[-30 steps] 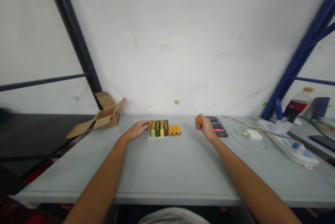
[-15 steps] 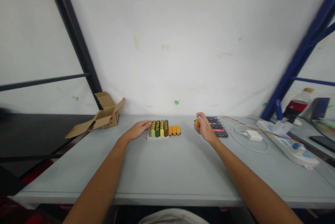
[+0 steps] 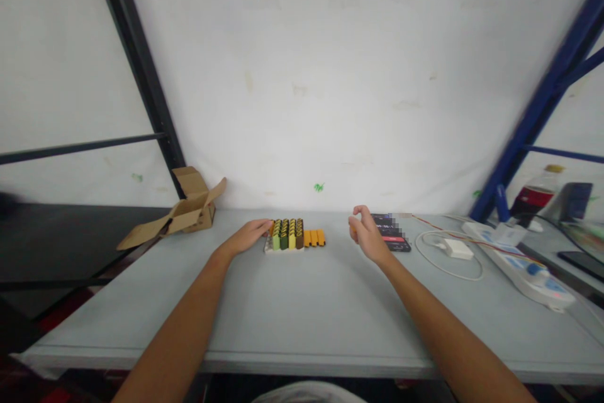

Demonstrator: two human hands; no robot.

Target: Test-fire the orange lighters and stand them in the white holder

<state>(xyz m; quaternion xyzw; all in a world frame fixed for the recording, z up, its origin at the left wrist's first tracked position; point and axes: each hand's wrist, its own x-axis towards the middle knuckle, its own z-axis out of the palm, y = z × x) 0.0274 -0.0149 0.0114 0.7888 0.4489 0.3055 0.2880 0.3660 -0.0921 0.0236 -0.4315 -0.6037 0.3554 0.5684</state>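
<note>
My left hand (image 3: pixel 248 236) is at the left end of a white studded base (image 3: pixel 285 251), its fingers closed on that edge beside a small orange piece. On the base stand rows of light green, dark green, yellow and brown blocks (image 3: pixel 288 236) with black-and-yellow patterned tops. Several orange blocks (image 3: pixel 314 238) lie side by side against the base's right end. Above the table to the right, my right hand (image 3: pixel 368 237) pinches an orange block (image 3: pixel 353 232), mostly hidden by the fingers, with the index finger raised and curled.
A phone (image 3: pixel 391 232) with a lit screen lies just beyond my right hand. Farther right are a white charger (image 3: pixel 457 249) with its cable, a power strip (image 3: pixel 519 268) and a cola bottle (image 3: pixel 533 195). An open cardboard box (image 3: pixel 193 211) sits at the back left.
The orange block in my right hand is now more covered by the fingers, and the hand has turned slightly. My left hand stays at the base. The view has tilted a little upward.
</note>
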